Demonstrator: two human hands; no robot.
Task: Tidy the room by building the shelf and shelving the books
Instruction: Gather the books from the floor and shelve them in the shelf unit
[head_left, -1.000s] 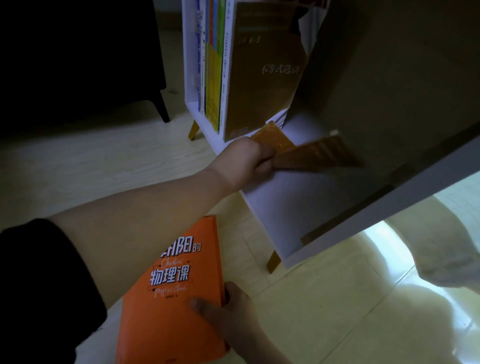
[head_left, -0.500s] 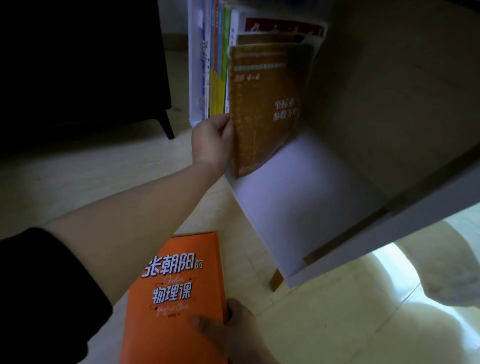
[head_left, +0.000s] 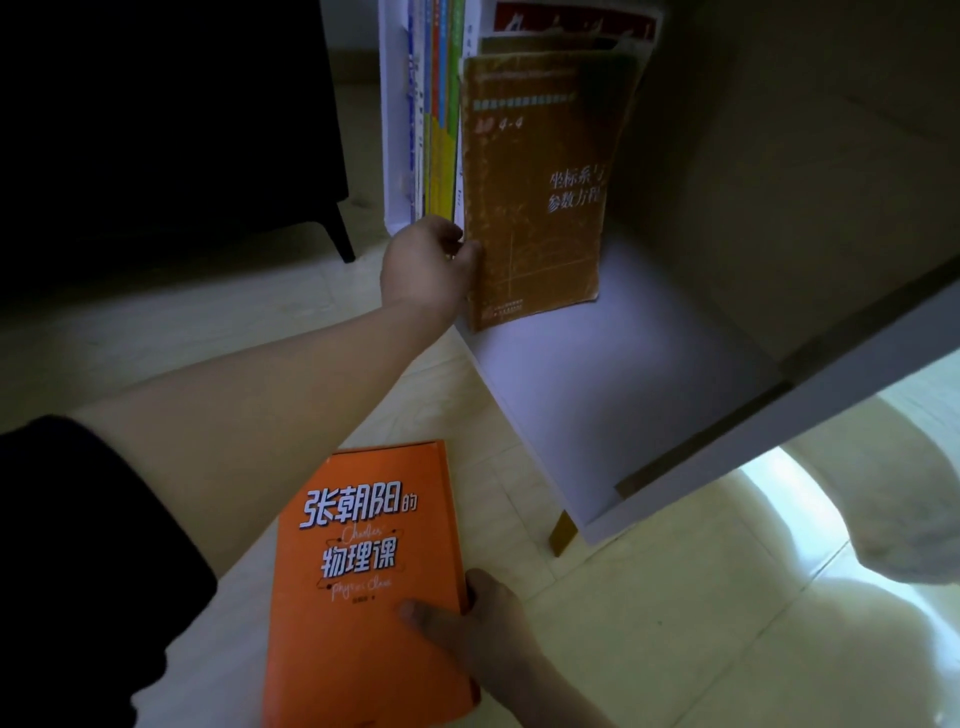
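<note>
Pale floor (head_left: 675, 623) | left hand (head_left: 423, 265) grips worn brown book (head_left: 535, 197) | right hand (head_left: 483, 629) holds orange book (head_left: 353, 571)

Orange book (head_left: 363, 587): bright orange cover, white block lettering, thin pale script. Brown book (head_left: 535, 187): mustard-brown cover, faint pale line pattern, pale text. Spines (head_left: 441, 130) beside it: blue, red, yellow, green bands. Rear cover (head_left: 571, 23): red and white, probably; it's dim there. Shelf (head_left: 623, 395): white panels. Leg (head_left: 563, 532): wood-brown. Floor (head_left: 675, 623): pale cream tiles. Sleeve (head_left: 78, 571): black.
</note>
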